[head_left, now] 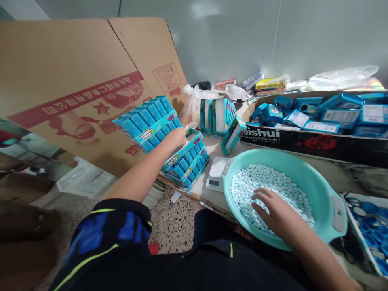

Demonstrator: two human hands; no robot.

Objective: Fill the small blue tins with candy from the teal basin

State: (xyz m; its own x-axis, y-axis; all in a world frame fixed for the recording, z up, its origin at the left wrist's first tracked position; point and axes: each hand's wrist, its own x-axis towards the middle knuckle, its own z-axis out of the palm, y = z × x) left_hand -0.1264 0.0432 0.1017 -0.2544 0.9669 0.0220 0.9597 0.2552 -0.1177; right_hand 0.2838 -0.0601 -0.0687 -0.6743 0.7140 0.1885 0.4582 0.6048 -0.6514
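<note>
My left hand [178,138] is curled at the stacked blue display boxes [157,125] marked "CARAMELO". Its fingertips are hidden, so what it grips does not show. Beside and below it are more filled blue display boxes [188,165], in tiers at the table's left edge. My right hand [269,206] is over the turquoise basin [321,178], fingers apart and thumb out, close above or touching the small pale blue candies [257,178]. A white digital scale [214,178] sits left of the basin, partly under its rim.
Empty-looking blue boxes [222,115] stand behind the scale, one leaning [233,135]. A black carton [303,141] holds many blue boxes. Blue round caps fill a tray [368,222] at right. A large cardboard sheet [75,72] rises at left. Plastic bags [197,99] lie behind.
</note>
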